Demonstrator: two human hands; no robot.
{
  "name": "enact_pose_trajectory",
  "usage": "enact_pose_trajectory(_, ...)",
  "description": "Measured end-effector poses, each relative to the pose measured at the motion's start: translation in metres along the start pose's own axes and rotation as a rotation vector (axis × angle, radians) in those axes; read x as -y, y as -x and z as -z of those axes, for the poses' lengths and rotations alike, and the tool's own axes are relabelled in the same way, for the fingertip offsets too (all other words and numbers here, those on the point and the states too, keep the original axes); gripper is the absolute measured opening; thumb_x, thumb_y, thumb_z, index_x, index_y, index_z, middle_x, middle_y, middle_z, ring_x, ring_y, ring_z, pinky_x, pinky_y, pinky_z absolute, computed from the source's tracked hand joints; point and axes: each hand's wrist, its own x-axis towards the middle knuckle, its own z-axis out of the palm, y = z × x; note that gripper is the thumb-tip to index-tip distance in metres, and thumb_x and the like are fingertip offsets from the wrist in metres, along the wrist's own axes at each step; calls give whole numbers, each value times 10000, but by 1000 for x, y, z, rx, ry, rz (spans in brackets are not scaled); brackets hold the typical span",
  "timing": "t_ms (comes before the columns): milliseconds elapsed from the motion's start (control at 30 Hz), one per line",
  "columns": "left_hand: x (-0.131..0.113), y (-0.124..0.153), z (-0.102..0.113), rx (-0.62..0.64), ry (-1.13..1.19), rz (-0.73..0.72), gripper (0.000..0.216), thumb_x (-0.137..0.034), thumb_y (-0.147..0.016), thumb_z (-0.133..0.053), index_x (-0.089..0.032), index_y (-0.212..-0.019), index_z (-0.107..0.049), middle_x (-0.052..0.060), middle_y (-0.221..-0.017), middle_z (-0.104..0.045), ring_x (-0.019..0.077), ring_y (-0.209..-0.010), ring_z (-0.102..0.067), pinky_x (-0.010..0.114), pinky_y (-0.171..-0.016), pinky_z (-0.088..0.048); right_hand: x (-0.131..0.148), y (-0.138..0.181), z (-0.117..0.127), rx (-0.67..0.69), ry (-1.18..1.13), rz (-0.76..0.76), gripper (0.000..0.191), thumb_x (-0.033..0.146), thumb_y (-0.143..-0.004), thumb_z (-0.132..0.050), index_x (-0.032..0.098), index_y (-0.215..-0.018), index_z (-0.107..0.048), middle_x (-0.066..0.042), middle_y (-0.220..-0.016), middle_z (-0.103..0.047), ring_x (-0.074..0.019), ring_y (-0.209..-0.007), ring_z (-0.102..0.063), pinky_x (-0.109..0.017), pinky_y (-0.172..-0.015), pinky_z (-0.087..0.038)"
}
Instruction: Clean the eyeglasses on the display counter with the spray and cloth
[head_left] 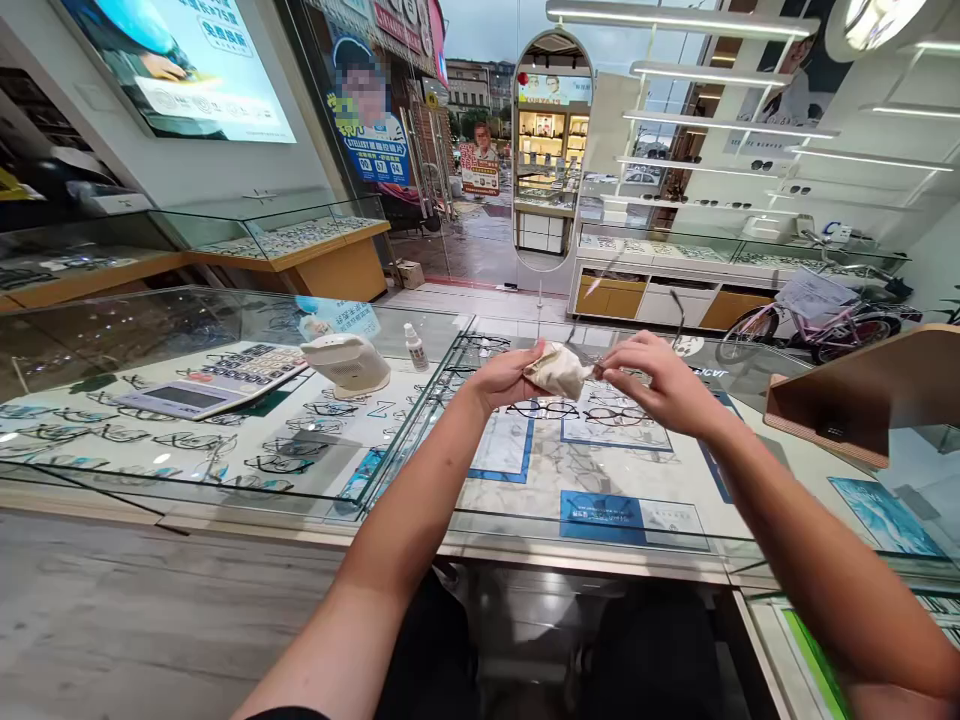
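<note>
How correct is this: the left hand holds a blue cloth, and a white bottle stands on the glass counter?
Not quite: the cloth is cream, not blue, as the head view shows. The left hand does hold it, and the white bottle does stand on the glass counter.

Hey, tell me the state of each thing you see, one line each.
Cloth, bunched in left hand
Glasses, in right hand, partly hidden
Bottle, upright, capped
Calculator, face up
Screen, lit
Shelf lights, on
Bicycle, standing upright
</note>
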Motion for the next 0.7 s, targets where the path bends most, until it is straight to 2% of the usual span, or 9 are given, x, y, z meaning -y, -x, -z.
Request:
enact_pose_trajectory(133, 4, 3, 3, 65, -114, 132, 547, -607, -850, -854, -96, -1027, -773, 170, -951, -804, 228, -797, -770, 355, -732, -663, 13, 0, 6, 191, 466, 161, 291, 322, -1115, -544, 230, -969, -779, -90, -1023, -818, -306, -1054, -573, -471, -933, -322)
enact_pose_trajectory(233, 7, 5, 2, 58, -194, 196, 566, -650, -829, -852, -102, -939, -767, 131, -812, -776, 184, -640, -705, 302, -602, -610, 16, -2, 4, 302, 606, 247, 298, 261, -1110, -548, 232, -912, -769, -84, -971, -807, -308, -1071, -581, -460, -923, -306)
enact_pose_trajectory(333, 7, 8, -1, 48, -250, 256, 574, -659, -788, -884, -108, -912, -778, 125, -818, -777, 179, -651, -708, 291, -609, -606, 18, -5, 2, 358, 682, 319, 261, 184, -1073, -592, 232, -896, -778, -83, -993, -804, -310, -1101, -580, -448, -922, -305)
enact_pose_trajectory(433, 7, 9, -6, 119, -301, 301, 558, -628, -757, -924, -116, -940, -800, 125, -877, -790, 187, -715, -729, 287, -656, -610, 18, -7, -1, 363, 788, 378, 201, 154, -1032, -652, 229, -904, -787, -87, -1076, -792, -310, -1128, -563, -434, -915, -306)
enact_pose_trajectory(567, 9, 8, -14, 264, -370, 345, 556, -588, -740, -952, -89, -945, -816, 128, -865, -785, 163, -665, -686, 251, -604, -540, 16, -12, -5, 319, 942, 440, 126, 162, -999, -710, 227, -917, -781, -99, -1238, -750, -307, -1136, -531, -423, -887, -305)
enact_pose_trajectory(633, 11, 6, -18, 261, -361, 304, 552, -557, -719, -975, -72, -928, -812, 126, -847, -775, 154, -663, -672, 247, -613, -522, 14, -15, -5, 276, 1004, 463, 126, 151, -998, -701, 223, -933, -781, -108, -1309, -723, -310, -1158, -520, -427, -898, -306)
enact_pose_trajectory(700, 12, 3, -21, 184, -321, 206, 533, -531, -696, -996, -76, -893, -798, 106, -819, -758, 143, -678, -664, 239, -641, -516, 12, -18, -3, 221, 1042, 479, 152, 137, -1013, -664, 217, -1011, -793, -117, -1326, -711, -310, -1157, -519, -432, -909, -309)
